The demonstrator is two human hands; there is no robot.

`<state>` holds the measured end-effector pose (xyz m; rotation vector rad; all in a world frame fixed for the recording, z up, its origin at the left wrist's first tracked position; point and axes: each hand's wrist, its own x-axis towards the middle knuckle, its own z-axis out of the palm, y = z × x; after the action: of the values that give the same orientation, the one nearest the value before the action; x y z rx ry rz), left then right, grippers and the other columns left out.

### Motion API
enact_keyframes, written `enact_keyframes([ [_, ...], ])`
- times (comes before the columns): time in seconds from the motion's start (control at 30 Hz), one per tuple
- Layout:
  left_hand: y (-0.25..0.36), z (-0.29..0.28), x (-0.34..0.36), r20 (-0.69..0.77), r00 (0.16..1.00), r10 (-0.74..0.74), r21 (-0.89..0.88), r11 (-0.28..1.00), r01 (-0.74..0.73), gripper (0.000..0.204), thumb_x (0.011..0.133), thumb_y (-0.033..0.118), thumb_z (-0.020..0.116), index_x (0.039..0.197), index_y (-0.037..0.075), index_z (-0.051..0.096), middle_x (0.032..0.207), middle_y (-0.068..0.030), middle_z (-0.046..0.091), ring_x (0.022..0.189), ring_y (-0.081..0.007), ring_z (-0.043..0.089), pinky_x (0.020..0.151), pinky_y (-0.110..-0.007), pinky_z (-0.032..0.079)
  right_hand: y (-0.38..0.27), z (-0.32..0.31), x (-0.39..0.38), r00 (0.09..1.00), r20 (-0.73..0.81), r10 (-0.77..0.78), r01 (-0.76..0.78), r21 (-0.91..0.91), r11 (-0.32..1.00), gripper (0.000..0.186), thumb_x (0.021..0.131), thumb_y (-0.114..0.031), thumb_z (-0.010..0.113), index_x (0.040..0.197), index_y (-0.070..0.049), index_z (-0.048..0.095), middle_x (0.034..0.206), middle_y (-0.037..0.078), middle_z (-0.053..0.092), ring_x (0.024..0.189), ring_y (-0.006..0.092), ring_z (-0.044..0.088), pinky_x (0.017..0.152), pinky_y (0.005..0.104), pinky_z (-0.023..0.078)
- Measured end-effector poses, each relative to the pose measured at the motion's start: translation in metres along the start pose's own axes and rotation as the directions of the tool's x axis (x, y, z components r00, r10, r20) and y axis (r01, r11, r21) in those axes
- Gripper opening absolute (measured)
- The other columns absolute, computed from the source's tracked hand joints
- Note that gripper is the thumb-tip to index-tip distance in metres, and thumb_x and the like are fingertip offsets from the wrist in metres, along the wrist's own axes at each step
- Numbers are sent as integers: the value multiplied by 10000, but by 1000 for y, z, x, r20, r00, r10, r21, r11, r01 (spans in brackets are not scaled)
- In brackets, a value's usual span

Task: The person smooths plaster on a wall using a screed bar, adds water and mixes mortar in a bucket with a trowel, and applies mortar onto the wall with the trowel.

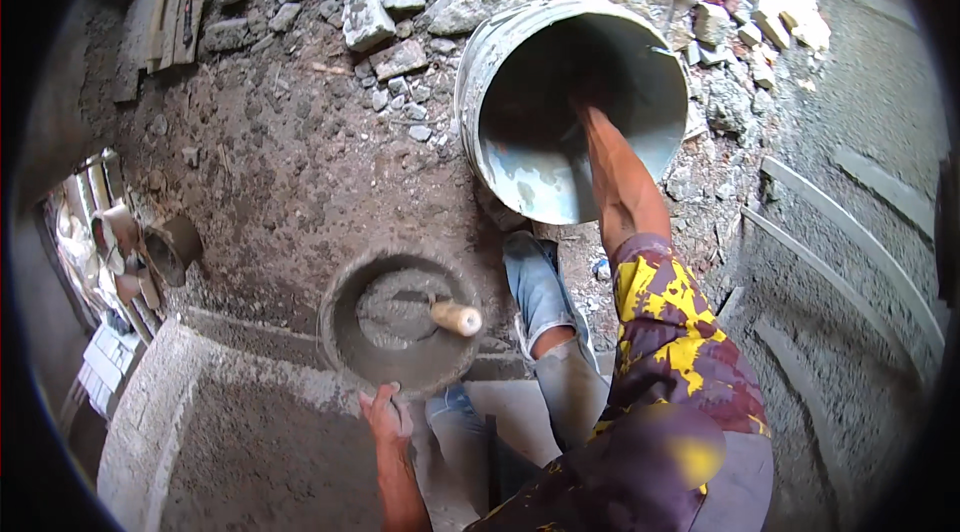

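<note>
My left hand (pixel 386 414) is at the near rim of a round mortar bucket (pixel 340 332), its fingers closed on the edge. Wet grey mortar (pixel 395 304) lies in the bottom. A trowel with a pale wooden handle (pixel 456 318) rests in that bucket, the handle sticking up toward the right side. My right forearm (pixel 622 167) reaches deep into a large whitish bucket (pixel 548 194), which is tilted so its mouth faces me. Inside it, my right hand (pixel 590 97) is lost in shadow; its fingers and anything they hold cannot be made out.
Broken stones and rubble (pixel 480 4) are heaped along the far side. Wooden boards (pixel 175 2) lie at the far left, with a small dark pot (pixel 173 250) nearer. A low mortared ledge (pixel 190 372) runs at the near left. Rough grey plaster (pixel 830 262) with pale strips stands at right.
</note>
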<state>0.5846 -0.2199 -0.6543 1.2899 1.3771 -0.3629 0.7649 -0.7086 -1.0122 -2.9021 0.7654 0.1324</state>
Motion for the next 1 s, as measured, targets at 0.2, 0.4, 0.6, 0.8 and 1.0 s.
enact_keyframes([
  [0.2, -8, 30, -8, 2, 995, 96, -18, 995, -96, 391, 637, -33, 583, 985, 94, 458, 889, -8, 516, 752, -110, 500, 542, -225, 421, -13, -79, -51, 986, -76, -149, 163, 235, 958, 181, 777, -129, 585, 944, -72, 623, 828, 176, 620, 777, 318, 612, 683, 401, 480],
  [0.4, -17, 44, -24, 158, 961, 229, -161, 966, -204, 476, 637, -41, 549, 1096, 48, 460, 943, -39, 531, 850, -156, 511, 744, -285, 435, -64, -338, -75, 794, 54, -606, 550, 363, 752, 99, 829, -95, 572, 925, -74, 562, 767, 108, 505, 674, 301, 549, 595, 363, 445],
  [0.6, -18, 51, -51, 133, 882, 451, -241, 878, -413, 520, 619, -51, 517, 1133, 22, 479, 1002, -55, 553, 905, -163, 514, 782, -277, 424, -164, -491, -124, 125, 298, -946, 923, 315, 221, 110, 771, -64, 547, 879, -67, 531, 852, 90, 487, 801, 252, 523, 693, 339, 465],
  [0.8, -29, 43, -102, -92, 899, 428, -196, 878, -438, 444, 616, -13, 533, 1058, -6, 494, 935, -48, 545, 830, -167, 489, 765, -283, 419, -208, -550, -175, -123, 275, -954, 946, 323, -29, 105, 791, -85, 563, 884, -41, 542, 818, 99, 490, 750, 244, 520, 648, 347, 469],
  [1.0, -44, 18, -152, -47, 943, 331, -306, 893, -329, 433, 613, 8, 527, 1045, 1, 511, 938, -48, 547, 822, -167, 485, 731, -272, 415, -210, -600, -209, -115, 299, -947, 964, 265, -33, 102, 788, -96, 594, 867, -46, 553, 797, 80, 496, 745, 249, 538, 609, 356, 474],
])
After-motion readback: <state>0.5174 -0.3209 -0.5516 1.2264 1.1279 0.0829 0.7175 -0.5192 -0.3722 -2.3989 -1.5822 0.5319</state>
